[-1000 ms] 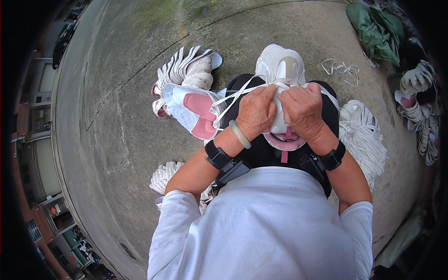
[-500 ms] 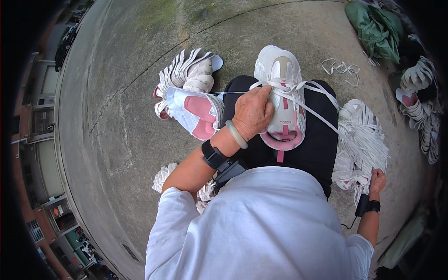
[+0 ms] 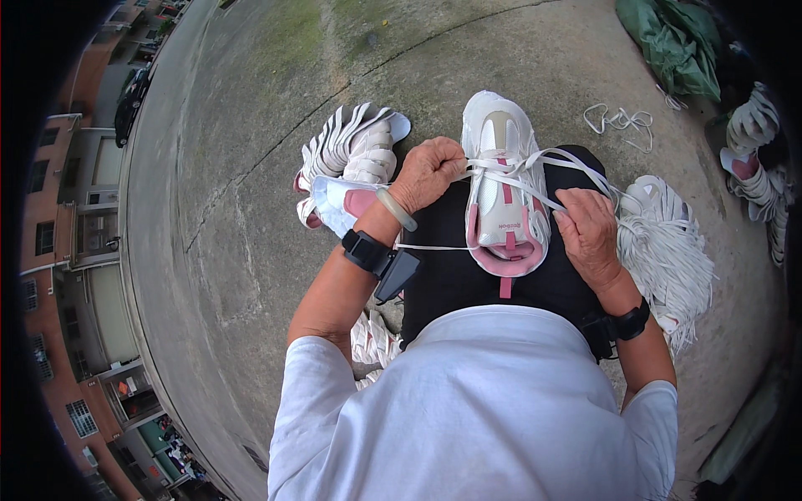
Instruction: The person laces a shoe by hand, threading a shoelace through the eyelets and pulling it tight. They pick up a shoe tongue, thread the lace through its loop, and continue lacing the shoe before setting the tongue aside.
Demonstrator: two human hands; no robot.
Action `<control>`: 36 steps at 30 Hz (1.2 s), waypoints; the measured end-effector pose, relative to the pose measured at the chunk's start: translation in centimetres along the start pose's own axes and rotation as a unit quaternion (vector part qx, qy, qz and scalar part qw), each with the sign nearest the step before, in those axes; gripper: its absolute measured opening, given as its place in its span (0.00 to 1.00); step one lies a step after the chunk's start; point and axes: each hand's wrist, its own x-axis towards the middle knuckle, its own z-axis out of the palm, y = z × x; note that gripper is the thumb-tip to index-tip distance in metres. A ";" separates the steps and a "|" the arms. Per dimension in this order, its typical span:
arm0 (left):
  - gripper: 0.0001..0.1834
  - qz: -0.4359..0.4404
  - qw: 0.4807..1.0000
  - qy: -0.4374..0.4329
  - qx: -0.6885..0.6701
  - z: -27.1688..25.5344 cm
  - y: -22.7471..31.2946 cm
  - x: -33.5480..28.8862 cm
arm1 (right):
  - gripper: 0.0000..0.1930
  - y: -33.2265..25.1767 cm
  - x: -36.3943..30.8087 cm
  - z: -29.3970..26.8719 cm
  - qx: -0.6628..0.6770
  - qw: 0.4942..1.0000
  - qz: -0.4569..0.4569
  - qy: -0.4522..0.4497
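Note:
A white sneaker [image 3: 521,200] with pink trim rests on my lap, toe pointing away from me. White shoelace [image 3: 581,159] is threaded through its upper part, with loose loops trailing to the right. Left of the sneaker, my left hand [image 3: 428,175] pinches a stretch of the lace near the eyelets. My right hand [image 3: 590,235] is at the sneaker's right side, thumb and fingers closed around another part of the lace. A thin white strand also runs leftward from the shoe's opening, below my left hand.
Nested shoe uppers [image 3: 349,150] lie on the concrete at left, beside a pale blue and pink piece [image 3: 338,203]. A thick bundle of white laces [image 3: 668,263] hangs over shoes at right. Beyond are a loose lace [image 3: 618,125], a green sack [image 3: 672,50] and more uppers [image 3: 752,125].
My right hand has come up from beside the lace bundle to the sneaker and grips a lace. My left hand has shifted left and slightly away, drawing lace out sideways.

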 end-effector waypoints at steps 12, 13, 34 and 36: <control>0.22 -0.115 0.908 -0.039 -0.400 -1.5 1.5 0.0 | 0.03 0.2 -1.2 -2.7 0.087 0.995 0.038 0.037; 0.22 -0.116 0.908 -0.037 -0.402 -1.1 1.8 0.1 | 0.03 1.2 -2.6 -4.1 0.066 0.996 0.049 0.047; 0.08 0.072 0.976 0.177 0.101 4.8 8.2 0.1 | 0.27 -3.5 4.4 2.4 0.068 0.993 0.053 -0.082; 0.07 0.058 0.975 0.189 0.098 5.2 8.1 0.4 | 0.24 -3.3 4.3 2.8 0.079 0.992 0.073 -0.068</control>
